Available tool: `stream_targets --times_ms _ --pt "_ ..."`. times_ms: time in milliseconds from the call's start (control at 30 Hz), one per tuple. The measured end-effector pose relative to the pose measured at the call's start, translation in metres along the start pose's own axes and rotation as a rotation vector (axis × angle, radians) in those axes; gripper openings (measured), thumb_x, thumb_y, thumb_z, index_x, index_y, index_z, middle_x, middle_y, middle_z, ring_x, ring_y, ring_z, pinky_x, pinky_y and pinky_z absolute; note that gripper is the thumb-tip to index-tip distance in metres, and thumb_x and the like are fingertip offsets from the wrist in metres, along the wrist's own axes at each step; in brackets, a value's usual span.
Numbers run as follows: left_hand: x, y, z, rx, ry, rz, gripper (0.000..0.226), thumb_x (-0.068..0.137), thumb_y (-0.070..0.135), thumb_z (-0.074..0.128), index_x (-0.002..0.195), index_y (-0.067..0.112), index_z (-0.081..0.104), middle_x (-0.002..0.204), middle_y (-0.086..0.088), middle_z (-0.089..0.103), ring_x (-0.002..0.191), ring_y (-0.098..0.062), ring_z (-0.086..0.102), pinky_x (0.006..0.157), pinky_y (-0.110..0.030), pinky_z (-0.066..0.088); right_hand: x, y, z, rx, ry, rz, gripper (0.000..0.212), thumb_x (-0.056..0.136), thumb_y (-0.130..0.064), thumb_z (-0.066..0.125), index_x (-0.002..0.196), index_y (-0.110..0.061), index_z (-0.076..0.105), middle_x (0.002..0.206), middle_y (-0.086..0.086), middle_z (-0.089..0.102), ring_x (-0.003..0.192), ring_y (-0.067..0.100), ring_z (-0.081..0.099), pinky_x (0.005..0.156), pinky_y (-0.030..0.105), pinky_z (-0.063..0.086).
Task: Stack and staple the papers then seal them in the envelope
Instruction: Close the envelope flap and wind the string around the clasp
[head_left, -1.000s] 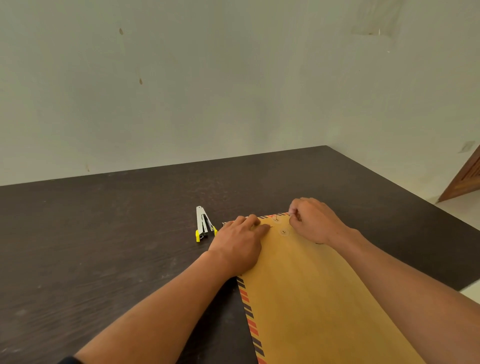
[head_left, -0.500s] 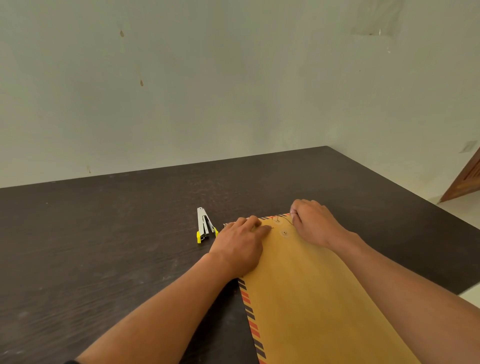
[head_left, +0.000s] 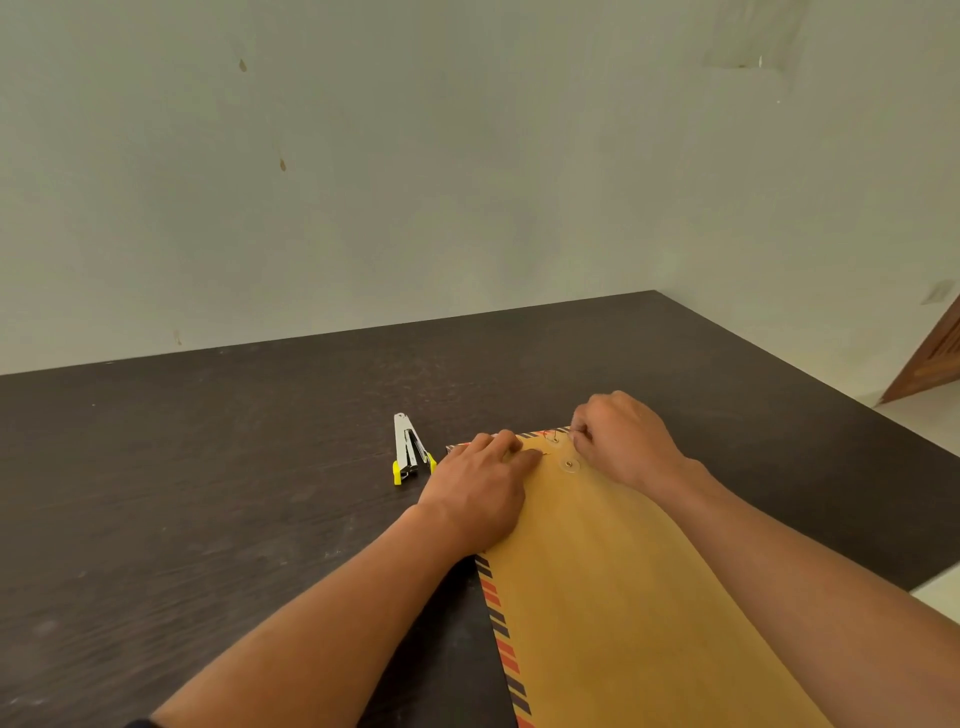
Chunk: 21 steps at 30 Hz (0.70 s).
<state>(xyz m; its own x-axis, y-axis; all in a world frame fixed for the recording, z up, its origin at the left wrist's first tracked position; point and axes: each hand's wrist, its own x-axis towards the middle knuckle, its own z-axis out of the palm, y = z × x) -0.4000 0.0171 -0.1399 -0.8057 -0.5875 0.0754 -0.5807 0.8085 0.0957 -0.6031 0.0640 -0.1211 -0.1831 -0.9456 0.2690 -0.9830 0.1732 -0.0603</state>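
A brown envelope (head_left: 613, 587) with a striped red and black border lies flat on the dark table (head_left: 208, 493), its folded flap at the far end. Two small round string buttons (head_left: 569, 464) sit near the flap. My left hand (head_left: 485, 491) presses flat on the flap's left part. My right hand (head_left: 621, 439) is curled at the flap's far right edge and pinches the thin closure string by the upper button. No loose papers are in sight. A silver stapler (head_left: 409, 449) with yellow tips lies just left of the envelope.
A pale wall runs along the table's far edge. The table's right edge drops off to a light floor, with a wooden door (head_left: 935, 358) at the far right.
The hands have barely shifted; my right hand's fingers have moved slightly at the flap's edge. The envelope and stapler stay put.
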Motion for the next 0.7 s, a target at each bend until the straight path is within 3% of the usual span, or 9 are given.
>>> stream_targets --times_ms 100,200,300,500,633,700 --pt "0.000 0.000 0.000 0.004 0.001 0.003 0.049 0.105 0.034 0.031 0.154 0.031 0.029 0.153 0.000 0.034 0.138 -0.023 0.035 0.113 -0.041 0.032 0.004 -0.006 -0.003 -0.160 -0.011 -0.064 0.019 0.092 -0.017 0.049 0.084 -0.018 0.066 0.088 0.000 0.066 0.091 0.024 0.058 0.076 0.039 0.050" --pt "0.000 0.000 0.000 -0.004 0.000 0.000 0.049 0.105 0.033 0.031 0.154 0.031 0.030 0.152 0.000 0.034 0.137 -0.023 0.036 0.113 -0.041 0.032 0.006 -0.006 -0.003 -0.169 -0.054 -0.070 0.016 0.093 -0.020 0.048 0.090 -0.018 0.064 0.091 -0.001 0.063 0.092 0.023 0.056 0.078 0.037 0.047" --pt "0.000 -0.001 0.000 -0.009 0.012 0.002 0.049 0.105 0.034 0.031 0.154 0.032 0.030 0.151 0.000 0.035 0.136 -0.023 0.037 0.112 -0.040 0.032 0.001 0.000 -0.003 -0.019 -0.057 -0.040 0.010 0.093 -0.019 0.049 0.084 -0.021 0.052 0.090 -0.002 0.063 0.088 0.022 0.059 0.078 0.038 0.048" --pt "0.001 -0.001 0.000 -0.006 0.013 0.001 0.049 0.105 0.036 0.031 0.154 0.032 0.030 0.151 0.001 0.035 0.136 -0.022 0.037 0.112 -0.040 0.032 -0.001 0.010 -0.009 0.420 -0.088 0.148 0.011 0.098 -0.018 0.046 0.089 -0.018 0.052 0.084 0.000 0.066 0.074 0.020 0.061 0.064 0.038 0.049" --pt "0.001 0.000 0.000 -0.006 0.001 -0.001 0.049 0.105 0.036 0.031 0.154 0.032 0.030 0.151 0.001 0.035 0.137 -0.022 0.036 0.113 -0.040 0.031 -0.001 0.006 -0.007 0.613 -0.128 0.214 0.014 0.102 -0.016 0.039 0.094 -0.017 0.050 0.085 0.000 0.070 0.080 0.015 0.068 0.076 0.039 0.056" --pt "0.000 0.000 -0.001 -0.008 -0.003 -0.001 0.050 0.105 0.036 0.031 0.155 0.032 0.029 0.152 0.001 0.034 0.138 -0.022 0.035 0.114 -0.040 0.031 0.000 0.003 -0.007 0.646 -0.136 0.247 0.014 0.103 -0.015 0.038 0.098 -0.016 0.050 0.081 0.001 0.065 0.072 0.015 0.063 0.070 0.036 0.053"
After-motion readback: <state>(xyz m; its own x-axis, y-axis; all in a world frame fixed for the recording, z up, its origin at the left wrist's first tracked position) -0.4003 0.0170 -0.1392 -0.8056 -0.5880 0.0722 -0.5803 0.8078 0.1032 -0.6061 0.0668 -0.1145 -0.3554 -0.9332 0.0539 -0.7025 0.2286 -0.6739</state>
